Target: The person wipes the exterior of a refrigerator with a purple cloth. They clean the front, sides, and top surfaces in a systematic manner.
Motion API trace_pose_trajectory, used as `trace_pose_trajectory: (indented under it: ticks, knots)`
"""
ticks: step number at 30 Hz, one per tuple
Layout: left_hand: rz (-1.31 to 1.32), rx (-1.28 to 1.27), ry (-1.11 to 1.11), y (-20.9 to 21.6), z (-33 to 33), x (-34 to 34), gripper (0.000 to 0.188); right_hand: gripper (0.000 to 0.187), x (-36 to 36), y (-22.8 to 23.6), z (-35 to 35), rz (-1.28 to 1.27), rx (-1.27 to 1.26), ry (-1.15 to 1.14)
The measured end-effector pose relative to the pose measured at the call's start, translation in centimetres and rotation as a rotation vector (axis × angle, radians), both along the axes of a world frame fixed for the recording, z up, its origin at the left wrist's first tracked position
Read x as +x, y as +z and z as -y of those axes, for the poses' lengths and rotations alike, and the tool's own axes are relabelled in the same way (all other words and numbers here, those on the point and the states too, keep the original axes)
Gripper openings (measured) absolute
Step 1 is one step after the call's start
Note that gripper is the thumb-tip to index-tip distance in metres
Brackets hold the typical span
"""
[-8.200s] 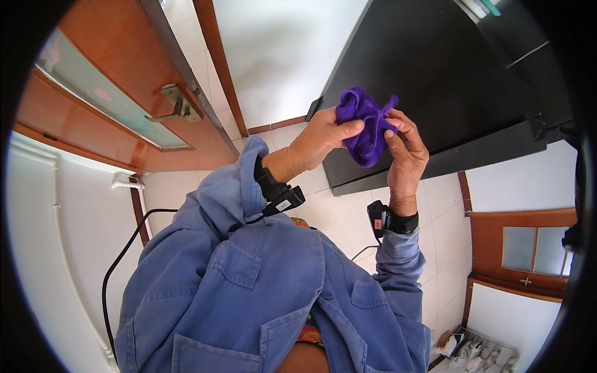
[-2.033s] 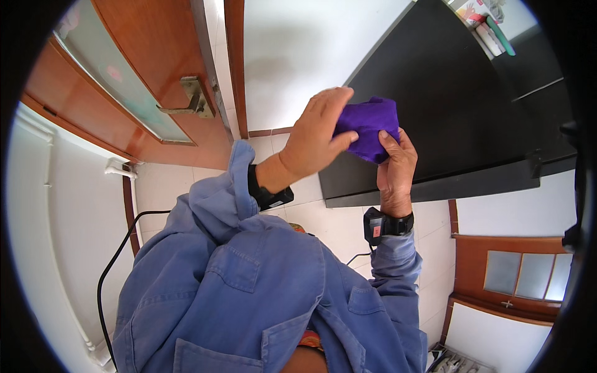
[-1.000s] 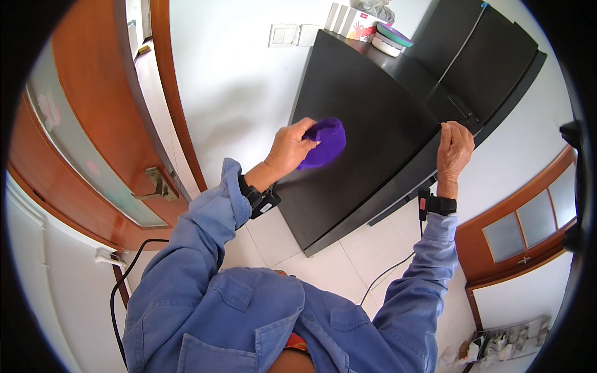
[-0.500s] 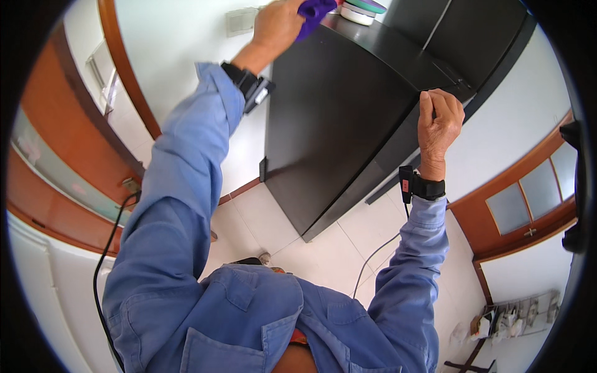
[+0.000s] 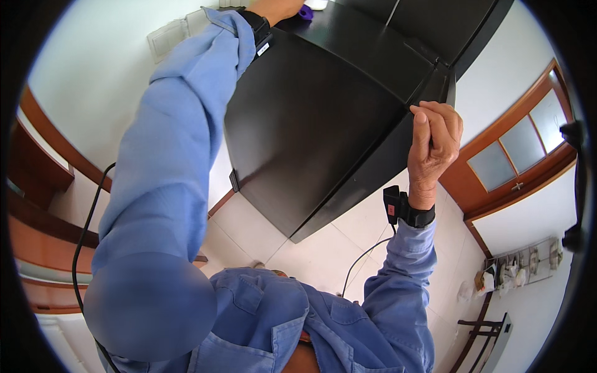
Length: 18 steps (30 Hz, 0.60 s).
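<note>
My left hand reaches to the upper edge of the view and is partly cut off. Its fingers are closed on a purple cloth over the top of a large black cabinet that looks like a refrigerator. Beside the cloth a small part of a white round thing shows. My right hand is at the refrigerator's front upper corner, its fingers curled against the edge and its thumb bent inward. What lies under those fingertips is hidden. Both wrists carry black strapped devices.
A taller black panel rises behind the refrigerator top. Wall switches are at the upper left. A brown door with panes and a wall rack with bags stand right. Black cables run along both arms.
My left hand has moved farther up and over the refrigerator top with the purple cloth. The view has shifted, and my right hand stays at the same corner.
</note>
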<state>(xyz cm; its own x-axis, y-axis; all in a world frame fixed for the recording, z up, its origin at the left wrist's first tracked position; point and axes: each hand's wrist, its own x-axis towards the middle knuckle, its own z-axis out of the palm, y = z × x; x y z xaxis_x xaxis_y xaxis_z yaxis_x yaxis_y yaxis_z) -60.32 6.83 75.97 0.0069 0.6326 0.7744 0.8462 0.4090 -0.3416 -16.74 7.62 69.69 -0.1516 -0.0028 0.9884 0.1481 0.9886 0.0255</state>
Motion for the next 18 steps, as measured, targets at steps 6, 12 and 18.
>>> trace_pose_trajectory:
  ticks: [6,12,18]
  knots:
    - [0.033,-0.282,-0.368,2.2,-0.9,12.9,0.012,0.013,0.0,-0.3,-0.4,-0.011,-0.045,0.034]
    - [0.211,-0.357,-0.694,2.8,1.7,26.8,0.022,0.008,0.7,0.0,-0.3,0.009,-0.021,0.075]
    - [0.336,-0.667,-0.604,6.6,-1.9,26.7,0.02,0.005,0.9,0.5,-0.6,0.014,0.009,0.144]
